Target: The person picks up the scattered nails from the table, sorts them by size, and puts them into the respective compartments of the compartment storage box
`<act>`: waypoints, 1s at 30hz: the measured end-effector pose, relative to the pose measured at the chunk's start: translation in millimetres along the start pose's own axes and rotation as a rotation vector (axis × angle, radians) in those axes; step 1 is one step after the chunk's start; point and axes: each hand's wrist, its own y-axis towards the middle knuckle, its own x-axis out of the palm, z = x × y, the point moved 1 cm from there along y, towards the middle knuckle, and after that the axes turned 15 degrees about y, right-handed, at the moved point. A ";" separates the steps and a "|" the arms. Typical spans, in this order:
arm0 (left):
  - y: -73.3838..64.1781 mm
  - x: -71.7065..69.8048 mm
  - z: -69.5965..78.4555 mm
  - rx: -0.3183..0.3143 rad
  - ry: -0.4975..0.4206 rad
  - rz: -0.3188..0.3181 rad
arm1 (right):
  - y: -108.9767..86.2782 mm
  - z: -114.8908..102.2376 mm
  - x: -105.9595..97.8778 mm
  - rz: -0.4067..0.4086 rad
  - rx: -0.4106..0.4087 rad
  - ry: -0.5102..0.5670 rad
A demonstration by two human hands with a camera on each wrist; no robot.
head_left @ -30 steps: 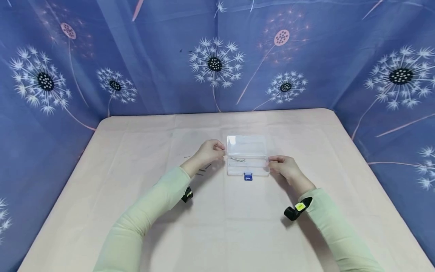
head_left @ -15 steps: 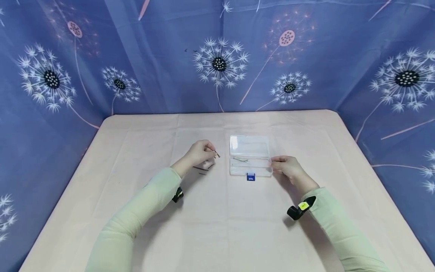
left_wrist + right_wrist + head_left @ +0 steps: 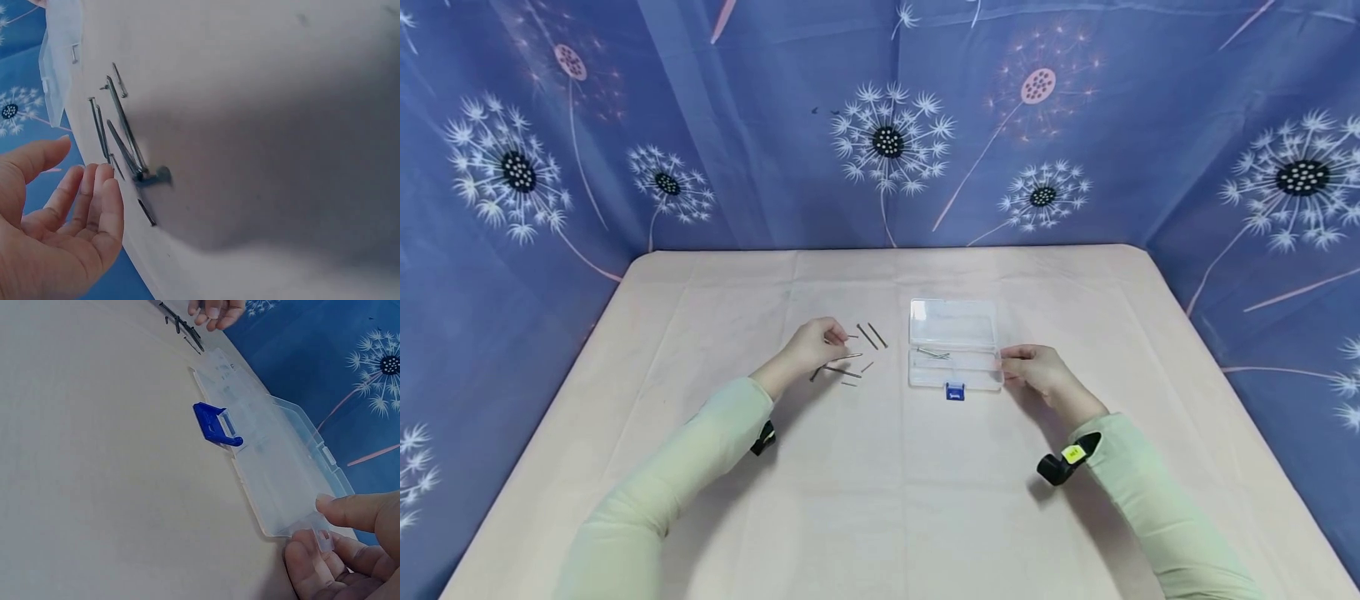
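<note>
My left hand (image 3: 810, 344) hovers at the left edge of a loose group of nails. In the left wrist view, thumb and fingers stand apart with nothing between them. Two brown nails (image 3: 867, 337) lie side by side to its right; a long dark nail (image 3: 842, 372) and several shorter ones lie just in front. My right hand (image 3: 1037, 375) grips the right end of a clear plastic box (image 3: 973, 377), thumb above and fingers below in the right wrist view. Its lid (image 3: 958, 322) is raised at the back. A few silver nails (image 3: 934, 355) lie in the left part.
A blue latch (image 3: 955, 392) hangs from the box's front edge. The table (image 3: 895, 500) has a pale pink cover. Behind it and at both sides hangs a blue cloth (image 3: 760, 150) with dandelion prints. Each wrist wears a black camera (image 3: 1058, 467).
My left hand has moved left from the box's left edge to the far side of the loose nails, uncovering more of them. My right hand stays at the box's right end.
</note>
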 end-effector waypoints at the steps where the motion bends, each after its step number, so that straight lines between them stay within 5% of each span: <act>1: -1.3 -1.1 -1.8 0.007 0.005 0.005 | 0.8 0.4 0.1 -0.001 -0.001 0.010; 8: -10.4 -6.6 -11.5 0.035 0.039 0.007 | 1.2 -1.1 0.7 -0.017 -0.010 0.064; 30: -40.6 6.6 -31.8 -0.112 0.103 0.030 | -0.1 4.7 -0.8 -0.011 -0.022 0.056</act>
